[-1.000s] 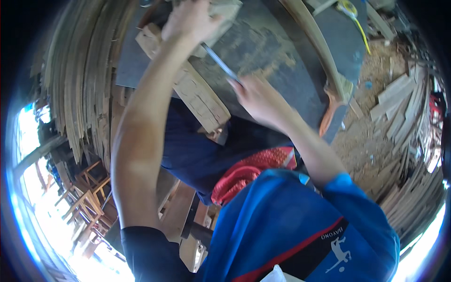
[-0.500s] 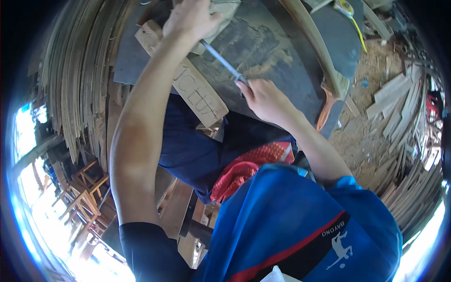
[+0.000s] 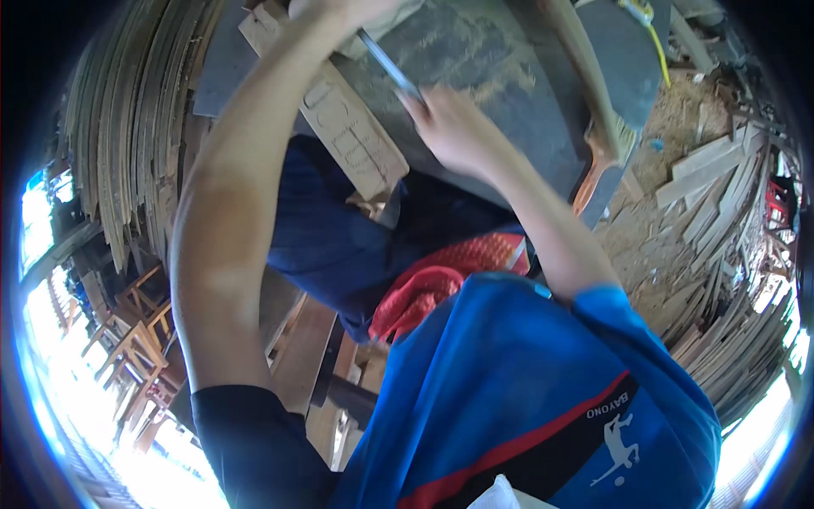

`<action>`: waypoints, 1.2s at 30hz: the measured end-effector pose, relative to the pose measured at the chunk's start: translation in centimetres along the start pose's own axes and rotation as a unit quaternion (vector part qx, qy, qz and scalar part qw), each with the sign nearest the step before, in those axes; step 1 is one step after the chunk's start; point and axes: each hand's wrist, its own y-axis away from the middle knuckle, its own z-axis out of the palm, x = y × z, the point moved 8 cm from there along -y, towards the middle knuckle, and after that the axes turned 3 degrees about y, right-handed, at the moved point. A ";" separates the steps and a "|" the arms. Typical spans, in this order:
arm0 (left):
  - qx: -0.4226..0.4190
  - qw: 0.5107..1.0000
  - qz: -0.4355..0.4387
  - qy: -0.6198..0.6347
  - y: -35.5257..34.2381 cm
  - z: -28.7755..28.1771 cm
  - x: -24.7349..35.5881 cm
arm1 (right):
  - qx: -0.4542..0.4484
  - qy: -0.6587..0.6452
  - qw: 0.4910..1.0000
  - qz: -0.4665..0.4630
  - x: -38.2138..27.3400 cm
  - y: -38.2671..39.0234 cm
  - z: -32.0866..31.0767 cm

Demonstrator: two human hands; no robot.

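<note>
**Thin blade held across a dark work surface**

A thin bluish metal blade (image 3: 388, 64) lies slanted over the dark, sawdust-streaked work surface (image 3: 500, 93), near the top of the view. The right hand (image 3: 454, 127) is closed around its lower end. The left hand (image 3: 339, 10) sits at its upper end, mostly cut off by the frame edge, so its grip cannot be told. Just left of the blade lies a pale wooden plank (image 3: 348, 127) with pencil outlines. Stacked wooden slats (image 3: 127, 119) fill the left side.
</note>
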 end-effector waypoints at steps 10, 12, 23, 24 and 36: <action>0.054 0.998 0.035 -0.021 -0.7 0.7 0.0 | -0.037 0.009 0.998 0.042 1.4 2.0 -1.4; 0.054 0.997 0.042 -0.026 -0.7 0.6 -0.5 | -0.058 0.029 0.996 0.064 0.0 0.0 -1.5; 0.090 0.993 0.071 0.026 -0.4 0.9 -0.5 | -0.044 0.004 0.999 0.006 -0.9 -5.5 -0.4; 0.077 0.994 0.077 0.024 -1.3 1.6 -0.8 | -0.084 -0.066 0.989 0.098 -0.1 -5.5 -0.2; 0.088 0.993 0.064 0.054 -1.0 1.1 -1.7 | -0.154 -0.279 0.915 0.247 -1.9 -3.9 0.5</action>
